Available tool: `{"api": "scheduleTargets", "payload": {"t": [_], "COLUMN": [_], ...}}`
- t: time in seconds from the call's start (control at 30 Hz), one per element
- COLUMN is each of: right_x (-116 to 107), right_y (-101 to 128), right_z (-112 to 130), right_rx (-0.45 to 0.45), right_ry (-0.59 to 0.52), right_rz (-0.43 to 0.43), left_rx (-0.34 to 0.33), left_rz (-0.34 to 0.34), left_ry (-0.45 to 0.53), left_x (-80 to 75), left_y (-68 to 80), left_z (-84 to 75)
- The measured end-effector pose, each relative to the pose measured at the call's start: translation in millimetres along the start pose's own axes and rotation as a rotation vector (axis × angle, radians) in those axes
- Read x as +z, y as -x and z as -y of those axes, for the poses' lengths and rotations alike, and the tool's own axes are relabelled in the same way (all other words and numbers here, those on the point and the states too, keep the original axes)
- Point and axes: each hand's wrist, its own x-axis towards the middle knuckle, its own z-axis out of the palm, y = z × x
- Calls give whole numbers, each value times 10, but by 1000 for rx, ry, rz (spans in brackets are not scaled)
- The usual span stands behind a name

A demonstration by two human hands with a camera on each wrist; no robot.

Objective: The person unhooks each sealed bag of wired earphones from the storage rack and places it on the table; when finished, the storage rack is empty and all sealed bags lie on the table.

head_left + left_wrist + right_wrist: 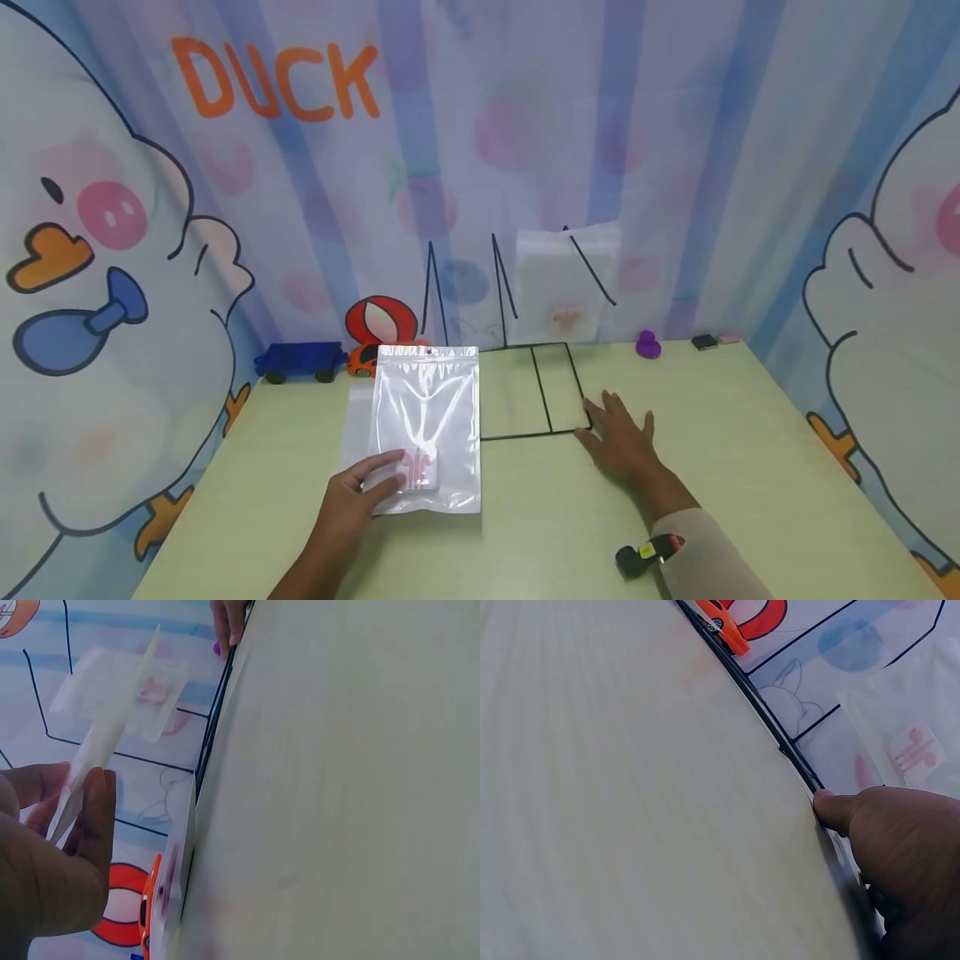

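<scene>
My left hand (pixel 352 492) pinches a clear-and-white zip bag (pixel 453 417) by its lower left part, thumb in front. A small white square piece with a pink-red print (pixel 420 469) shows inside the bag. In the left wrist view the bag (pixel 112 727) is seen nearly edge-on, raised off the table. A black wire rack (pixel 551 400) with upright prongs stands at the back, partly hidden by the bag. My right hand (pixel 622 442) touches the rack's right end, fingers spread, its thumb (pixel 840 810) against the wire. A similar bag (pixel 566 283) hangs on the rack's rightmost prong.
Behind the held bag, another bag (pixel 356 421) lies on the table. A blue toy truck (pixel 303 360) and an orange toy car (pixel 363 358) stand at the back left. Farther right are a purple toy (pixel 648 344), a black block (pixel 705 342) and a pink block (pixel 728 338).
</scene>
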Motion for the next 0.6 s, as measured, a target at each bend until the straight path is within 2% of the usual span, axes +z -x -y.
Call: {"api": "scheduleTargets", "payload": {"t": [0.33,0.6], "right_x": [24,3], "right_y": [-3,2], "right_z": [-3,10], "right_rx": [4,-1], "right_ry": [12,15], "right_rz": [13,-3], "left_rx": [-65,-119], "left_rz": [-12,-24], "left_ry": [-40,13], "left_x": [-393,-654], "left_y": [-97,-199], "left_z": [31,1]}}
